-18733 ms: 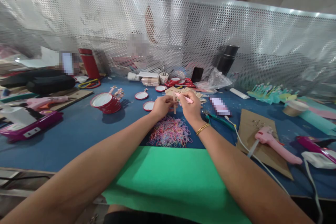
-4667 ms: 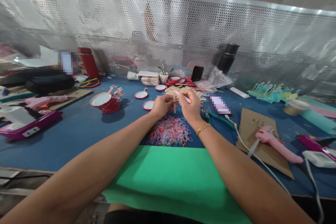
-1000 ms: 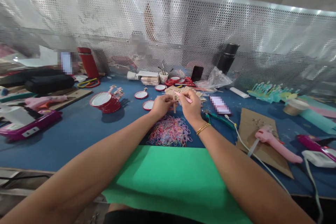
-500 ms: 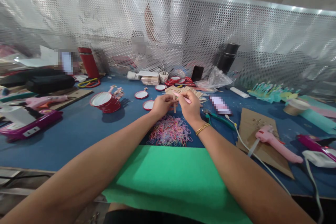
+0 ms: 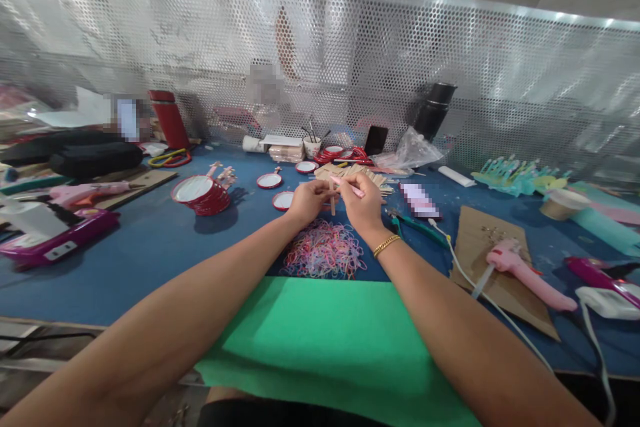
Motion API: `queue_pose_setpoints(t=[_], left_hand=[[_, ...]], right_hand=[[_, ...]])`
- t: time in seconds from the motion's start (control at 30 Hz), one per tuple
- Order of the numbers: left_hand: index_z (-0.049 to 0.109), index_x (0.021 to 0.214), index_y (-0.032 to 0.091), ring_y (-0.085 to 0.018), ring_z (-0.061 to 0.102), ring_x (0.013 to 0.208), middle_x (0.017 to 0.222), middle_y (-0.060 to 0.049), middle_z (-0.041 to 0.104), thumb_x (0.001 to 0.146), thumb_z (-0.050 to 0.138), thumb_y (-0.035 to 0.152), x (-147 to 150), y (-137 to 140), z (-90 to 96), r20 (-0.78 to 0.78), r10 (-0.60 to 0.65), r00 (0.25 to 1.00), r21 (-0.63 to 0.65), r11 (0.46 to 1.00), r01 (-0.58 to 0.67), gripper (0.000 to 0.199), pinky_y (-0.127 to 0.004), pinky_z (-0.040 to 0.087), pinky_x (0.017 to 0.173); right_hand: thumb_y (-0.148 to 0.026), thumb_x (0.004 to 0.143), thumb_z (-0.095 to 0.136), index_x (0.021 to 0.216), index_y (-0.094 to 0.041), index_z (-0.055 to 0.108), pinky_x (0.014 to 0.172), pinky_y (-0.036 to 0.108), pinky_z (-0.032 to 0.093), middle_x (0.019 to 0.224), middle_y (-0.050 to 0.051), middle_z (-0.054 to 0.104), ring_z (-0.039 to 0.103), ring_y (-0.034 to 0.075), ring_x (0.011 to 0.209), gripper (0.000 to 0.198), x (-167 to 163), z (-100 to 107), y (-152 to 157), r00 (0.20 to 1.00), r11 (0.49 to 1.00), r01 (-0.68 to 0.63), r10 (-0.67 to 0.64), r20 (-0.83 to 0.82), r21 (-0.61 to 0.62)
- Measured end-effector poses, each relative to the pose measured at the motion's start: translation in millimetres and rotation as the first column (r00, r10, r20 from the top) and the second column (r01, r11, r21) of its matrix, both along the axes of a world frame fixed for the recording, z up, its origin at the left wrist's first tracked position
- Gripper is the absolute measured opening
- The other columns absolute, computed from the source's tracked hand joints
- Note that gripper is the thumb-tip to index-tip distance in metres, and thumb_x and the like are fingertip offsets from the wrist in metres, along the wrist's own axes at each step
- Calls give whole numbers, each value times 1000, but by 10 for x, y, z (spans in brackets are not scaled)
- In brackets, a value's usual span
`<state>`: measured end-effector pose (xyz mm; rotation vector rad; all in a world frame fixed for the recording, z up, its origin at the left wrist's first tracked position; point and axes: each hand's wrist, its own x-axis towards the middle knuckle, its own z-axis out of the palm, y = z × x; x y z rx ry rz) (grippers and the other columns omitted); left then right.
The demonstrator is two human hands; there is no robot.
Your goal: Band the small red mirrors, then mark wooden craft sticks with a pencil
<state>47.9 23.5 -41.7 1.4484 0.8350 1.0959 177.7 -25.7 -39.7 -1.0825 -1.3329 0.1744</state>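
Note:
My left hand [image 5: 309, 203] pinches a flat wooden stick [image 5: 333, 207], held upright above the table. My right hand [image 5: 367, 203], closed round a slim pink pen-like tool [image 5: 358, 193], brings its end against the top of the stick. Just below both hands lies a tangled heap of small coloured rubber bands [image 5: 325, 250]. Behind the hands spreads a pile of more wooden sticks [image 5: 380, 180]. One red-rimmed white disc [image 5: 283, 200] sits beside my left hand, partly covered by it.
A stack of red-rimmed discs [image 5: 200, 199] stands left on the blue table [image 5: 150, 247]. Pliers [image 5: 423, 227], a phone [image 5: 420, 201] and a pink glue gun [image 5: 530, 273] on cardboard [image 5: 470, 227] lie right. Green cloth [image 5: 330, 333] covers my lap. A perforated metal screen [image 5: 215, 33] closes the back.

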Motion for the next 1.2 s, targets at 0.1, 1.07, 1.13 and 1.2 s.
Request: queue_pose_setpoints(t=[0.1, 1.07, 1.13, 1.2], left_hand=[[65, 69, 16, -19, 67, 69, 71, -3, 69, 58, 84, 38, 1, 8, -3, -17, 4, 1000, 2, 1000, -4, 31, -29, 54, 58], [64, 70, 16, -15, 63, 63, 68, 0, 66, 56, 84, 39, -4, -30, 30, -18, -2, 1000, 12, 1000, 2, 33, -26, 52, 55], [65, 71, 16, -16, 63, 64, 68, -1, 66, 57, 84, 38, -6, -30, 32, -17, -5, 1000, 10, 1000, 5, 32, -27, 52, 57], [65, 73, 16, -17, 65, 66, 70, -1, 67, 59, 83, 37, -7, -24, 27, -19, -5, 1000, 4, 1000, 5, 31, -29, 53, 58]], right_hand=[[-34, 85, 58, 79, -23, 64, 73, 32, 49, 79, 2, 69, 63, 21, 78, 14, 17, -26, 27, 999, 1000, 9, -10, -31, -12], [-34, 86, 59, 75, -23, 63, 74, 32, 48, 76, 1, 68, 63, 20, 76, 16, -24, 43, -56, 999, 1000, 19, -19, 28, 12], [-34, 86, 59, 75, -22, 63, 74, 32, 48, 76, 1, 68, 63, 20, 76, 16, -15, 34, -47, 999, 1000, 20, -20, 33, 3], [-33, 86, 59, 77, -22, 64, 74, 32, 48, 77, 2, 69, 63, 20, 77, 15, 1, 17, -30, 999, 1000, 28, -28, 30, -3]])
